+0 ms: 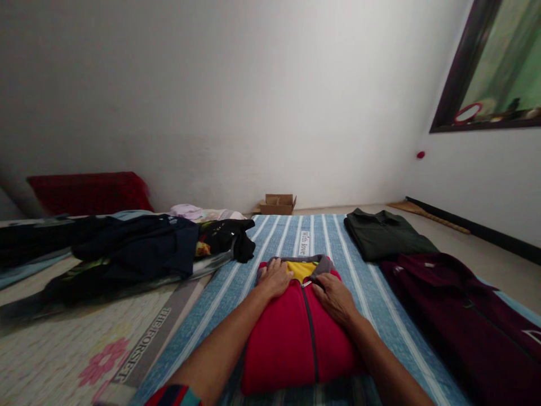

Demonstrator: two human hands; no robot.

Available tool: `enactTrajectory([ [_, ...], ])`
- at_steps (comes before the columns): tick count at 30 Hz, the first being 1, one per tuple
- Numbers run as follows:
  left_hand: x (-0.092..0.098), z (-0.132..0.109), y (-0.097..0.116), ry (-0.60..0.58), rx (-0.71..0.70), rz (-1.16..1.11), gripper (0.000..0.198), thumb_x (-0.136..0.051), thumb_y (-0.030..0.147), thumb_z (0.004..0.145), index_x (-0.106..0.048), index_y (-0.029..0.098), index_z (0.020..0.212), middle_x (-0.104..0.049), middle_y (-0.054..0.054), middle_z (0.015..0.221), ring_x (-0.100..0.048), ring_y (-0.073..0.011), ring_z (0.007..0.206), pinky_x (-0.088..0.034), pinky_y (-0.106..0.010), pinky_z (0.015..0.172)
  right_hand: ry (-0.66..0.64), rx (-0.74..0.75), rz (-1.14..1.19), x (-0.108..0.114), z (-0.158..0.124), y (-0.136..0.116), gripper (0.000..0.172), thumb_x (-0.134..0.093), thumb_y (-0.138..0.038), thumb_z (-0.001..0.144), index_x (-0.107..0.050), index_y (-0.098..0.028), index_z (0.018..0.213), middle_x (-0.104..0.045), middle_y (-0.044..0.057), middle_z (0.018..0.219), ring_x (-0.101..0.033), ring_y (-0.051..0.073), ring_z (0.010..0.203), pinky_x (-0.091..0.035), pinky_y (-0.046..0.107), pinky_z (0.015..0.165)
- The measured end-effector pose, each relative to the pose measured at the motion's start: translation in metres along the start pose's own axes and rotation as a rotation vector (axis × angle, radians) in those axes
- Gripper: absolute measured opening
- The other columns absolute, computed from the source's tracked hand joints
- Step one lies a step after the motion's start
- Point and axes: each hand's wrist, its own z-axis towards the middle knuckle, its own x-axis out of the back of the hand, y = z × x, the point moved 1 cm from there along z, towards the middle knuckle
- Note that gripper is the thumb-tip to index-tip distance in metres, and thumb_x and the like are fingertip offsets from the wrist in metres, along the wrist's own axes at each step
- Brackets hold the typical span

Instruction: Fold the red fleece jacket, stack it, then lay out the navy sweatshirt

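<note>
A folded red zip jacket (291,338) with a grey collar and yellow lining lies on a blue striped sheet (240,282) right in front of me. My left hand (275,277) lies flat on the jacket's upper left near the collar, fingers stretched out. On the upper right, beside the zipper top, my right hand (336,298) presses down with its fingers lying on the cloth. Neither hand grips anything.
A folded dark green shirt (384,234) and a maroon jacket (460,316) lie to the right. A heap of dark clothes (139,248) sits at left on a floral mat (63,349). A red pillow (91,192), a small cardboard box (278,204) and a broom (426,214) stand by the walls.
</note>
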Motion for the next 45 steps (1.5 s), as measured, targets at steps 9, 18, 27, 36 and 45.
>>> enactTrajectory([
  [9,0.009,0.013,0.019,-0.031,-0.22,0.032,0.04,-0.027,0.029,0.089,-0.063,0.015,0.097,-0.064,-0.012,0.105,-0.057,-0.0264,0.102,-0.041,-0.04,0.087,0.039,-0.01,-0.036,0.004,0.003,-0.004,0.024,-0.042,-0.029,0.088,-0.063,-0.019,0.094,-0.063,0.005,0.095,-0.053,0.017,0.093,-0.038,0.027,0.083],
  [18,-0.007,0.014,0.013,0.055,-0.263,0.078,0.043,-0.021,0.027,0.09,-0.063,0.019,0.098,-0.063,-0.012,0.107,-0.055,-0.0276,0.105,-0.038,-0.046,0.09,0.053,-0.032,-0.077,0.006,0.004,-0.009,0.023,-0.043,-0.028,0.088,-0.062,-0.019,0.093,-0.062,0.005,0.098,-0.052,0.016,0.093,-0.037,0.027,0.084],
  [27,-0.015,0.013,0.016,0.192,-0.106,0.022,0.041,-0.032,0.037,0.089,-0.048,0.019,0.123,-0.041,-0.012,0.139,-0.034,-0.0275,0.129,-0.031,-0.044,0.101,0.058,-0.039,-0.105,0.008,0.004,-0.011,0.021,-0.044,-0.028,0.088,-0.062,-0.018,0.087,-0.061,0.004,0.093,-0.052,0.016,0.088,-0.037,0.026,0.08],
  [36,-0.013,0.018,0.016,-0.034,-0.106,0.034,0.044,-0.026,0.035,0.091,-0.045,0.017,0.127,-0.036,-0.014,0.142,-0.028,-0.0277,0.133,-0.026,-0.051,0.103,0.052,-0.028,-0.056,0.004,0.003,-0.007,0.022,-0.043,-0.028,0.089,-0.062,-0.018,0.092,-0.061,0.004,0.096,-0.051,0.016,0.094,-0.036,0.027,0.086],
  [45,-0.014,0.02,0.016,-0.058,-0.159,-0.051,0.038,-0.03,0.031,0.089,-0.052,0.019,0.118,-0.044,-0.014,0.136,-0.031,-0.0307,0.13,-0.027,-0.057,0.099,0.043,-0.028,-0.068,0.003,0.002,-0.006,0.023,-0.042,-0.028,0.089,-0.062,-0.019,0.095,-0.062,0.005,0.097,-0.052,0.017,0.094,-0.039,0.029,0.086],
])
